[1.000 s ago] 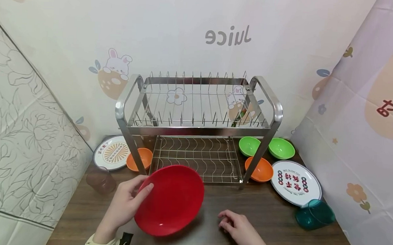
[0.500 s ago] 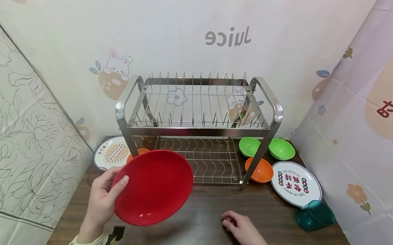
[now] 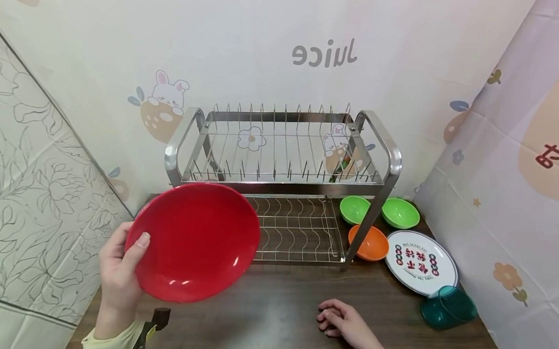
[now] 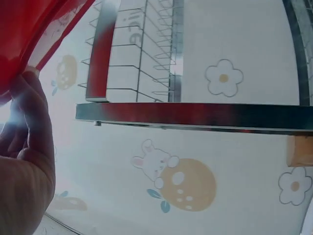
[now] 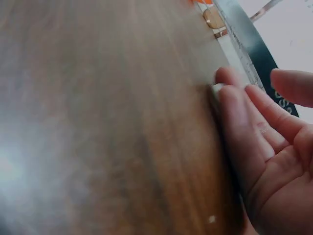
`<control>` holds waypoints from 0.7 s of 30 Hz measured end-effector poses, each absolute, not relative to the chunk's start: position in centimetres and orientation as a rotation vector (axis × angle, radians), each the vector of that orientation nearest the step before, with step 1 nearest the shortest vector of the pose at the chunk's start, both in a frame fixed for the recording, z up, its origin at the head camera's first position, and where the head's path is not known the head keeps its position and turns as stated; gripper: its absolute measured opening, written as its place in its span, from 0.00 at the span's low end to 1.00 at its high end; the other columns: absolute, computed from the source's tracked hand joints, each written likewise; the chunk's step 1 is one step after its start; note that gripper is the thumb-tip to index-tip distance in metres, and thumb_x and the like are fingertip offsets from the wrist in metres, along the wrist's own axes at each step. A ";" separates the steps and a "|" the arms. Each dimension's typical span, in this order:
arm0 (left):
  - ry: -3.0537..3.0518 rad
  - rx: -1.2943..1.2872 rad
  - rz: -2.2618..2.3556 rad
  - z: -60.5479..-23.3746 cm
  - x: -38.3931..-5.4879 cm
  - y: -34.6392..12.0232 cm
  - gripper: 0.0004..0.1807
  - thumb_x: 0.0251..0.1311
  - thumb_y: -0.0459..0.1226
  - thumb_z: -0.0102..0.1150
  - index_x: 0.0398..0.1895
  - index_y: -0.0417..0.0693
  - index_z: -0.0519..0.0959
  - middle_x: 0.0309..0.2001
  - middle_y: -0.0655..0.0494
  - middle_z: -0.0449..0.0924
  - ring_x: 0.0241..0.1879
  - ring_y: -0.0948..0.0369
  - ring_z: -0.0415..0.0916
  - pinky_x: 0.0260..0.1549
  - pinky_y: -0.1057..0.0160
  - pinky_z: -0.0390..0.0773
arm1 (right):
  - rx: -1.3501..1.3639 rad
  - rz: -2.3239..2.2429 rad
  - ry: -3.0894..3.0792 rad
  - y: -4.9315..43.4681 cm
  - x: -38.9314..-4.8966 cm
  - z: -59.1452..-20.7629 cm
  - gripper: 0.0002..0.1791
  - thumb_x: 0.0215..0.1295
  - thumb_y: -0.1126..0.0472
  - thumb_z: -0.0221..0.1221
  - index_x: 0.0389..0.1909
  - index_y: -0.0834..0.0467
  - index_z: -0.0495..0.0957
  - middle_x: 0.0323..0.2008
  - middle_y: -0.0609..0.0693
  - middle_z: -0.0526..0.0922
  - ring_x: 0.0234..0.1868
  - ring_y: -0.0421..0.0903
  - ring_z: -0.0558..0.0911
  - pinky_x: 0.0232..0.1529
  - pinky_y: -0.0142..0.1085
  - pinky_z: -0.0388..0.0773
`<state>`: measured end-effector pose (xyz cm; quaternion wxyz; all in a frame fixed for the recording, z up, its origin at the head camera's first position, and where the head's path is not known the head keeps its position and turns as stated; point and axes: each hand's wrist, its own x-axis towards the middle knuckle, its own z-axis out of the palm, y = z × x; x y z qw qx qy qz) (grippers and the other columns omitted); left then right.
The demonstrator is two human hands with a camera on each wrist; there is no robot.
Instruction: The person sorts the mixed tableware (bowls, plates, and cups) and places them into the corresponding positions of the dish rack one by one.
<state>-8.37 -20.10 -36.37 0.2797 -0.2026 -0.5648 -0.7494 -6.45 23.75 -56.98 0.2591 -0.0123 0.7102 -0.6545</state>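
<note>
A shallow red bowl (image 3: 197, 238) is tilted with its inside facing me, raised above the left part of the table. My left hand (image 3: 122, 264) grips its left rim, thumb on the inside and the other fingers behind. In the left wrist view the red bowl (image 4: 29, 29) fills the top left corner, with the left hand (image 4: 27, 147) under its edge. My right hand (image 3: 345, 323) rests on the table at the front right, fingers loosely curled and holding nothing. The right wrist view has the same right hand (image 5: 274, 147) close against the wood surface.
A two-tier metal dish rack (image 3: 279, 187) stands at the back middle. Right of it are two green bowls (image 3: 400, 212), an orange bowl (image 3: 369, 242), a printed white plate (image 3: 421, 262) and a teal cup (image 3: 448, 307) on its side. Brown wood table (image 3: 264, 319) lies in front.
My left hand has carried the red bowl left and upward, now covering the left plate, the left orange bowl and the pinkish cup. The right hand has shifted slightly right.
</note>
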 end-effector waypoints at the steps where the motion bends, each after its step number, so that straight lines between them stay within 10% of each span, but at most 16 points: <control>1: -1.484 -0.530 -2.029 -36.2 -8.4 -20.1 0.13 0.64 0.19 0.41 0.47 0.24 0.74 0.44 0.43 0.81 0.41 0.54 0.80 0.34 0.65 0.84 | -0.027 -1.786 1.916 23.8 -6.5 -57.2 0.18 0.78 0.63 0.48 0.57 0.74 0.69 0.41 0.56 0.83 0.41 0.51 0.83 0.37 0.39 0.83; 21: -1.004 -0.336 -2.063 -31.2 -9.8 -19.1 0.24 0.61 0.27 0.50 0.61 0.28 0.68 0.61 0.32 0.66 0.59 0.44 0.69 0.47 0.55 0.81 | 0.012 -1.842 1.901 24.1 -6.4 -57.6 0.19 0.76 0.60 0.50 0.57 0.73 0.69 0.41 0.55 0.82 0.43 0.50 0.84 0.41 0.39 0.82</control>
